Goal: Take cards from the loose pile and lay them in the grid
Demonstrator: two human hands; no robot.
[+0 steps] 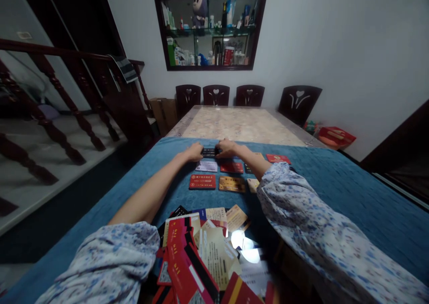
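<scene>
At the far row of cards, a black card [209,153] lies on the blue cloth between my two hands. My left hand [194,152] has its fingers bent at the card's left edge. The right edge is pinched by my right hand [226,148], its fingers curled over. Just nearer to me are a pale lilac card [206,166] and a red card [232,167]. The nearest row has another red card [202,182], a gold card [232,184] and a cream card [253,185] partly hidden by my right sleeve.
A loose heap of cards [214,250] fills the area close to my body, with bright glare on its right. The blue cloth [335,192] covers the near end of the table [234,123]. Chairs [216,95] stand behind; a stair railing [60,85] is at left.
</scene>
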